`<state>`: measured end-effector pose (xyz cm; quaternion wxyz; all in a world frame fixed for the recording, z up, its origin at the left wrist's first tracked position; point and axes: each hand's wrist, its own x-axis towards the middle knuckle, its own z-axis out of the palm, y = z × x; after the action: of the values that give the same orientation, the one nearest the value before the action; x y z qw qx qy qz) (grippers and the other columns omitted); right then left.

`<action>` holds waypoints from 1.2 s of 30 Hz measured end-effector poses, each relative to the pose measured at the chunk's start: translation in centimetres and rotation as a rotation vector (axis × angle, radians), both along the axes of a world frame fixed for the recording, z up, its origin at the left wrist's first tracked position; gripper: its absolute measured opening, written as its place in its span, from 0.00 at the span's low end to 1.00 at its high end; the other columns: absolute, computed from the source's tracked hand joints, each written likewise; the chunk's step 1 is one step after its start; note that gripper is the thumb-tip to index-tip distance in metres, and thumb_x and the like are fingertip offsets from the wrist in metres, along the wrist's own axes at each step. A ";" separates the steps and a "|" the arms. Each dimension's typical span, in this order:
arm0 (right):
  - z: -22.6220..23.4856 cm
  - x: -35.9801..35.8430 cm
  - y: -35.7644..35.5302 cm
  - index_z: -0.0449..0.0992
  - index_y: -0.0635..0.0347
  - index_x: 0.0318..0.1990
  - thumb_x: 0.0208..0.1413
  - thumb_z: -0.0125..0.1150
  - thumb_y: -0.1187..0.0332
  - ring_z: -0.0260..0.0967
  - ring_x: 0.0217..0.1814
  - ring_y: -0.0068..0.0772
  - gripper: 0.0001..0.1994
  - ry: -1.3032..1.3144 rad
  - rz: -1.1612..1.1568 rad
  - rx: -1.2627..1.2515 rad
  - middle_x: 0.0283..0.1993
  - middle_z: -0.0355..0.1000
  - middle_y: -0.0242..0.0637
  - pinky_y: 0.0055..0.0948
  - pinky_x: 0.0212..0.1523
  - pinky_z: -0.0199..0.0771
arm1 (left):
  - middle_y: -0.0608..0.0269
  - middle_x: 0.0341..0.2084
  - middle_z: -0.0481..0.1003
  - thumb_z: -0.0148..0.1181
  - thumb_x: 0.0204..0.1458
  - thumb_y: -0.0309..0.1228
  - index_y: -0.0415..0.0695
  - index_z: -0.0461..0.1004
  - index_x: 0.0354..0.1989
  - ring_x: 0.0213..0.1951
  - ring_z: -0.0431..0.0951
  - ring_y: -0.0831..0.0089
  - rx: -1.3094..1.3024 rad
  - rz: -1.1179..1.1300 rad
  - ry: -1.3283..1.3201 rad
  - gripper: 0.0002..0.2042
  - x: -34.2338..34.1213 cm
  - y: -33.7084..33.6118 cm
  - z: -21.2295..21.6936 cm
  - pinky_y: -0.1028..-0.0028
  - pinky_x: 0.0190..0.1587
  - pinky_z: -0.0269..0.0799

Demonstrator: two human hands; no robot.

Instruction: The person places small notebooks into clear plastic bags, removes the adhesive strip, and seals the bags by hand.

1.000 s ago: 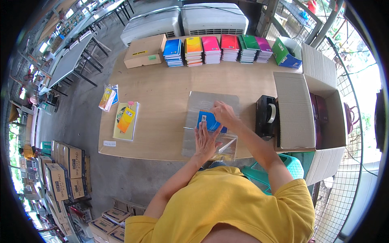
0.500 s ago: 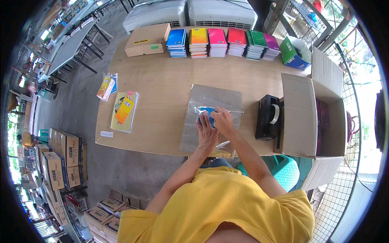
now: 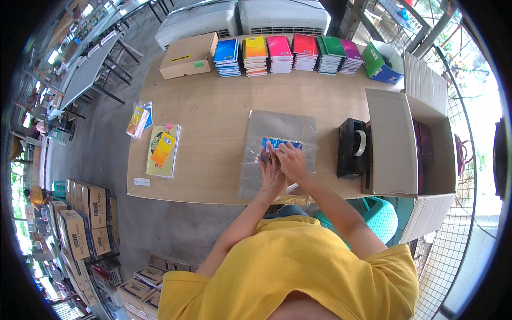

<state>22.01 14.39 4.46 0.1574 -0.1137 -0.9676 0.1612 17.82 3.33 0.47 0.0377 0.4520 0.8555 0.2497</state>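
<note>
A blue spiral notebook lies on the clear plastic bags near the table's front edge, its wire binding on the far side. My left hand rests on the notebook's left part, fingers stretched out and flat. Close beside it, my right hand has bent fingers closed at the notebook's middle and right part. Both hands cover most of the cover. A small white strip of something I cannot make out shows under my right wrist.
Stacks of coloured notebooks line the back beside a cardboard box. On the right stand a black tape dispenser and an open carton. A larger notebook with a small orange one and a wrapped pack lie left.
Shiny plastic bunched over the notebook no longer shows there, and more of its cover and binding is visible. My right hand has moved slightly and lies lower across it. The view has shifted a little.
</note>
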 end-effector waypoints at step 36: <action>-8.6 24.0 12.3 0.76 0.57 0.41 0.50 0.72 0.70 0.68 0.32 0.24 0.12 0.650 -0.978 -0.859 0.34 0.73 0.30 0.28 0.33 0.67 | 0.58 0.69 0.50 0.58 0.44 0.18 0.77 0.51 0.71 0.73 0.46 0.46 -0.300 -0.259 0.168 0.47 -2.1 -2.4 5.3 0.17 0.58 0.40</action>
<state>46.03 26.65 -4.09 0.4326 -0.5315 -0.5616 0.4637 15.74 0.96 5.75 0.0648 0.5669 0.8179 0.0741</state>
